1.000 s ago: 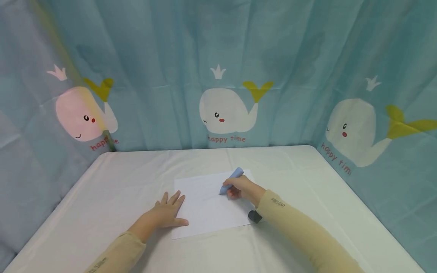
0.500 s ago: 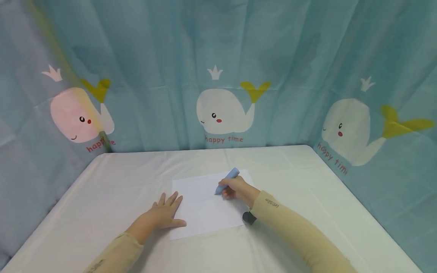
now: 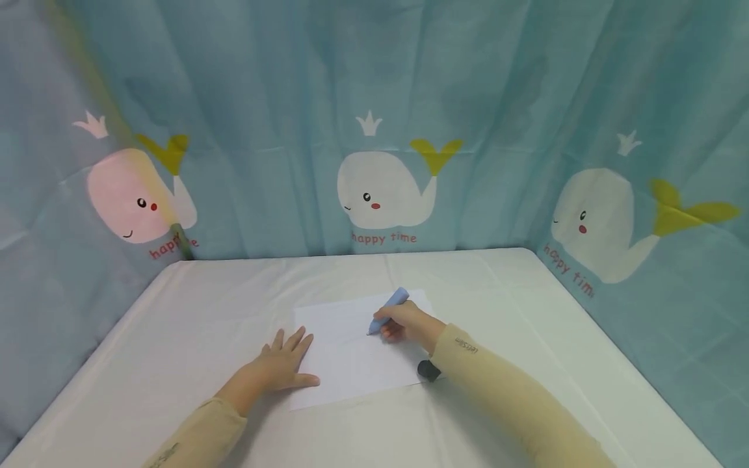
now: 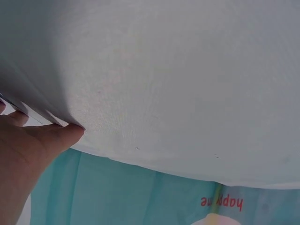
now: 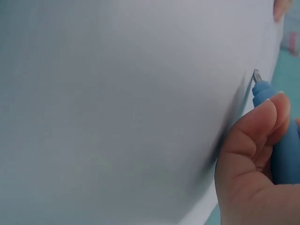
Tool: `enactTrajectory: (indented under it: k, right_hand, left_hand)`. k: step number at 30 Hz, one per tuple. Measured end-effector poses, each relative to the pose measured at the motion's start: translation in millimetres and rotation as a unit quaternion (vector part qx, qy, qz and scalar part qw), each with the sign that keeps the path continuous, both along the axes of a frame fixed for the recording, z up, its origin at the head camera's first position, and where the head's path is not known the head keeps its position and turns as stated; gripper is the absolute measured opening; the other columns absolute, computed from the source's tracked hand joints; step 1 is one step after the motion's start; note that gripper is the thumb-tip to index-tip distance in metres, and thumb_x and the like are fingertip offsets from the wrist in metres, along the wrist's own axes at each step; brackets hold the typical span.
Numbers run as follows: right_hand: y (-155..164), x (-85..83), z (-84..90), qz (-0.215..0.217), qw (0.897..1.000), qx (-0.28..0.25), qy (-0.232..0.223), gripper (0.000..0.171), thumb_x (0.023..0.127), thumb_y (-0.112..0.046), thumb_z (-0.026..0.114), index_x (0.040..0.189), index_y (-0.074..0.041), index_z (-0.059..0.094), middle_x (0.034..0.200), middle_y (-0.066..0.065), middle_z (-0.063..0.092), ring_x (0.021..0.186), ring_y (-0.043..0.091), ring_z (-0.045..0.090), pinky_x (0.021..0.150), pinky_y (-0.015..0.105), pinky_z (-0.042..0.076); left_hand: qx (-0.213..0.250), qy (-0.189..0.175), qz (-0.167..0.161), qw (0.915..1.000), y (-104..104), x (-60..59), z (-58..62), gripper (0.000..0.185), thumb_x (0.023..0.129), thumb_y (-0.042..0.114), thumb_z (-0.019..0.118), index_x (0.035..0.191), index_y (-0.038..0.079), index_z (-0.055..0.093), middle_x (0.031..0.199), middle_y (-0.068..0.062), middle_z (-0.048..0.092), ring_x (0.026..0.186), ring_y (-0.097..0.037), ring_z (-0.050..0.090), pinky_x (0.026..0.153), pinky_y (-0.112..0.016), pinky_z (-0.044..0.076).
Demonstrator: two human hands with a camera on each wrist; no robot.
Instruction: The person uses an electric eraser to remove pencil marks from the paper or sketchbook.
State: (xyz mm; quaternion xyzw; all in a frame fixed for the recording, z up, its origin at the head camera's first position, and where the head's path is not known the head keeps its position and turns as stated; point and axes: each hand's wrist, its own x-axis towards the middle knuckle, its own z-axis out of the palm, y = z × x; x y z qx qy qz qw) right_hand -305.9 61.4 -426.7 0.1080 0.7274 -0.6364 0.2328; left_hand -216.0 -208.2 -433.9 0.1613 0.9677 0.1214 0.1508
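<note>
A white sheet of paper [image 3: 345,370] lies slightly askew on the table. My right hand [image 3: 406,318] holds a thick blue pen [image 3: 391,307] at a slant, pinched between thumb and fingers. The metal tip of the pen [image 5: 256,76] is right at the paper's surface in the right wrist view. Over the left edge of the sheet rests my left hand [image 3: 281,365], palm down with fingers spread. Its thumb reaches onto the paper, and the left wrist view shows part of this hand [image 4: 28,145] at the left side.
The table [image 3: 222,305] has a white cloth over it. Blue curtains [image 3: 263,162] printed with whales stand along its back and sides. Beneath my right wrist, a small black object [image 3: 428,370] overlaps the paper's right edge.
The head view has shifted slightly. My right hand has moved the pen a little to the left over the paper; the left hand stays in place.
</note>
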Motion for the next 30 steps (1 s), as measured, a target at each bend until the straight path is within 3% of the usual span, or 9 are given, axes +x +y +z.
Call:
enactTrajectory:
  k: [4,10,14,24,30]
  right_hand:
    - [26,-7.3,0.2,-0.027,1.000,0.009,-0.006,0.020,0.085,-0.009,0.070,0.096,0.002,0.058,0.062,0.006,0.058,0.050,0.012,0.055,0.050,0.022,0.048]
    - [49,-11.9,1.4,-0.032,0.999,0.017,-0.005,0.018,0.087,-0.010,0.069,0.095,0.002,0.059,0.062,0.005,0.058,0.050,0.012,0.056,0.051,0.022,0.049]
    - [41,-9.6,2.4,-0.018,1.000,0.014,-0.005,0.018,0.087,-0.012,0.069,0.095,0.001,0.060,0.062,0.005,0.059,0.051,0.011,0.056,0.051,0.021,0.049]
    - [-26,3.8,-2.5,0.046,0.999,-0.016,0.010,0.018,0.085,-0.010,0.071,0.096,0.002,0.064,0.062,0.006,0.060,0.051,0.012,0.057,0.050,0.022,0.049]
    - [-5,-1.8,-2.2,0.017,1.000,-0.009,-0.008,0.017,0.086,-0.010,0.071,0.094,0.002,0.062,0.062,0.006,0.060,0.051,0.012,0.057,0.050,0.022,0.049]
  left_hand:
    - [-0.001,0.002,-0.003,1.0000,2,-0.9,2.1,0.095,0.084,0.058,0.065,0.149,-0.003,0.030,0.155,-0.029,0.017,0.136,-0.062,0.006,0.101,-0.076,0.016]
    - [0.001,0.000,-0.006,1.0000,3,-1.2,5.8,0.096,0.084,0.057,0.066,0.148,-0.004,0.030,0.155,-0.030,0.017,0.136,-0.062,0.005,0.101,-0.076,0.015]
    - [-0.008,0.003,-0.008,0.9999,2,-1.7,8.8,0.095,0.085,0.056,0.066,0.148,-0.005,0.030,0.154,-0.031,0.017,0.135,-0.063,0.006,0.100,-0.076,0.016]
    - [-0.007,-0.006,0.007,0.9999,3,-1.1,6.4,0.095,0.083,0.056,0.068,0.148,-0.004,0.031,0.155,-0.030,0.018,0.136,-0.062,0.006,0.101,-0.075,0.017]
    - [-0.001,-0.005,0.004,1.0000,2,-2.4,2.5,0.096,0.084,0.057,0.067,0.148,-0.004,0.030,0.155,-0.030,0.017,0.136,-0.062,0.006,0.101,-0.076,0.016]
